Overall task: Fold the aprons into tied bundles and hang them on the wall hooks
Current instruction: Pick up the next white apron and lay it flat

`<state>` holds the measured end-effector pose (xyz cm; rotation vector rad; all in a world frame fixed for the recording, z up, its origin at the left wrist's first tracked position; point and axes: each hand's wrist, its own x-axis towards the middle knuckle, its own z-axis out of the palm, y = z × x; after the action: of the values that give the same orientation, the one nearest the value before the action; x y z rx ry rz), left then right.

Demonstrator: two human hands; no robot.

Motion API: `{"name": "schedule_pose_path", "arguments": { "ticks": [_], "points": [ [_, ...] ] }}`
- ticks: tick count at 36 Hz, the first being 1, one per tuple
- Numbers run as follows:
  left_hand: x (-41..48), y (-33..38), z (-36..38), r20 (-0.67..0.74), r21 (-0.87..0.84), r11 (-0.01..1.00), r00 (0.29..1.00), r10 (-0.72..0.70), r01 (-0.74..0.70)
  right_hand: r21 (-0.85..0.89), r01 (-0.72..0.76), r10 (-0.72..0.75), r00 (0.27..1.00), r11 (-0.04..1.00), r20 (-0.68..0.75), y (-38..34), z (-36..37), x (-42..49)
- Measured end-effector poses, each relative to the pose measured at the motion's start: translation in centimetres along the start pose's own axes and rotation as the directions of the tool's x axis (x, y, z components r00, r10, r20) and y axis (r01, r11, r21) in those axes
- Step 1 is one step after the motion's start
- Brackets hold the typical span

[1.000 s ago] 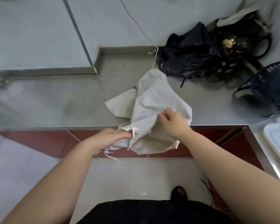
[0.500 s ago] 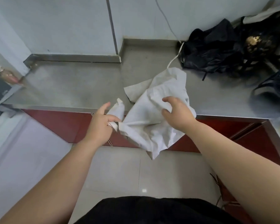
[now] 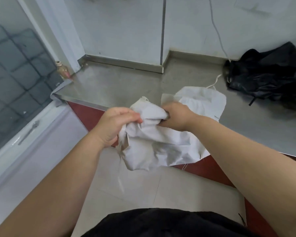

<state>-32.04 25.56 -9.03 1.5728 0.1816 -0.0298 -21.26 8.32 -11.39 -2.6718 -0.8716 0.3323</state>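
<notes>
Over the front edge of the counter (image 3: 118, 86) you hold the apron (image 3: 157, 144) bunched between both hands — your left hand (image 3: 116, 124) curled round one gathered end, your right hand (image 3: 176, 117) clenched into the cloth just beside it. Its length runs from your grips back and rightward onto the steel, with a loose flap hanging below. One tie (image 3: 214, 82) trails off the far end toward the black bag (image 3: 266, 79) — nearer your right hand, so that hand looks best placed to fetch it.
</notes>
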Motion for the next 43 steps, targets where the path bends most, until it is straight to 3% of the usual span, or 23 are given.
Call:
{"name": "schedule_pose_path", "arguments": {
  "ticks": [2,4,7,9,10,11,13,15,16,18,21,22,24,28,31,33,36,39,40,43],
  "points": [
    [-0.1,-0.4,-1.0,-0.116,0.113,0.994,0.993,0.024,-0.011,-0.002,0.046,-0.046,0.994,0.999,-0.104,-0.3,-0.1,-0.4],
    [-0.3,-1.0,-2.3,-0.212,0.253,0.967,0.976,0.041,0.015,0.125,0.046,-0.022,0.981,0.991,-0.191,-0.4,-0.5,-0.9],
    [-0.4,-1.5,-3.0,-0.301,0.437,0.899,0.939,0.164,-0.018,0.293,-0.011,0.056,0.988,0.956,-0.144,-0.9,-1.1,-1.4],
    [-0.4,-1.8,-2.7,-0.346,0.479,0.878,0.917,0.201,-0.011,0.369,-0.097,0.094,0.995,0.924,0.025,-1.6,-1.2,-1.9],
    [-0.2,-2.1,-2.5,-0.377,0.481,0.876,0.904,0.201,0.006,0.423,-0.165,0.097,0.979,0.891,0.179,-2.0,-1.1,-2.3],
    [-0.1,-2.4,-2.3,-0.406,0.482,0.876,0.894,0.191,0.031,0.466,-0.252,0.079,0.93,0.848,0.358,-2.2,-1.1,-2.9],
    [0.3,-3.2,-1.8,-0.397,0.509,0.858,0.902,0.169,0.064,0.447,-0.411,0.016,0.749,0.795,0.662,-2.2,-0.8,-4.1],
    [0.4,-3.7,-0.7,-0.315,0.575,0.815,0.938,0.145,0.067,0.417,-0.503,-0.025,0.616,0.757,0.787,-1.6,-0.5,-5.0],
    [0.4,-3.9,-0.3,-0.281,0.585,0.81,0.949,0.141,0.053,0.429,-0.531,-0.036,0.597,0.731,0.801,-1.3,-0.5,-5.3],
    [0.5,-4.2,0.6,-0.202,0.546,0.838,0.973,0.115,0.015,0.513,-0.572,-0.036,0.645,0.64,0.763,-0.7,-0.1,-5.7],
    [0.8,-4.4,1.8,-0.047,0.493,0.87,0.999,0.026,0.0,0.766,-0.465,0.073,0.871,0.443,0.487,0.4,0.5,-5.5],
    [0.9,-4.5,2.3,0.001,0.486,0.874,1.0,0.006,-0.005,0.821,-0.428,0.128,0.902,0.378,0.412,0.8,0.5,-5.4],
    [1.2,-4.6,3.3,0.048,0.478,0.877,0.998,0.03,-0.05,0.858,-0.419,0.168,0.907,0.298,0.385,1.6,0.2,-5.7],
    [2.1,-4.5,5.1,0.107,0.507,0.849,0.988,0.11,-0.149,0.795,-0.467,0.142,0.882,0.387,0.449,2.8,-0.1,-6.8],
    [2.9,-4.9,5.6,0.143,0.467,0.88,0.989,0.024,-0.089,0.873,-0.324,0.226,0.94,0.364,0.255,3.2,-0.1,-7.2],
    [3.6,-6.0,5.3,0.179,0.591,0.806,0.979,-0.096,-0.029,0.927,-0.227,0.348,0.93,0.298,0.116,4.1,-0.5,-7.4],
    [4.3,-8.2,4.7,0.127,0.746,0.664,0.97,-0.209,0.045,0.952,-0.159,0.454,0.891,0.262,0.024,5.6,-1.2,-7.7],
    [4.9,-9.3,4.9,-0.039,0.791,0.601,0.99,-0.136,0.114,0.961,-0.153,0.477,0.878,0.232,0.025,6.7,-1.6,-8.1],
    [5.2,-9.5,5.1,-0.123,0.758,0.635,0.988,-0.089,0.152,0.96,-0.16,0.491,0.871,0.231,0.027,7.1,-1.6,-8.3],
    [6.5,-9.6,6.1,-0.332,0.452,0.878,0.943,-0.001,0.16,0.931,-0.196,0.552,0.834,0.308,-0.007,8.2,-1.5,-9.0]
  ]
}}
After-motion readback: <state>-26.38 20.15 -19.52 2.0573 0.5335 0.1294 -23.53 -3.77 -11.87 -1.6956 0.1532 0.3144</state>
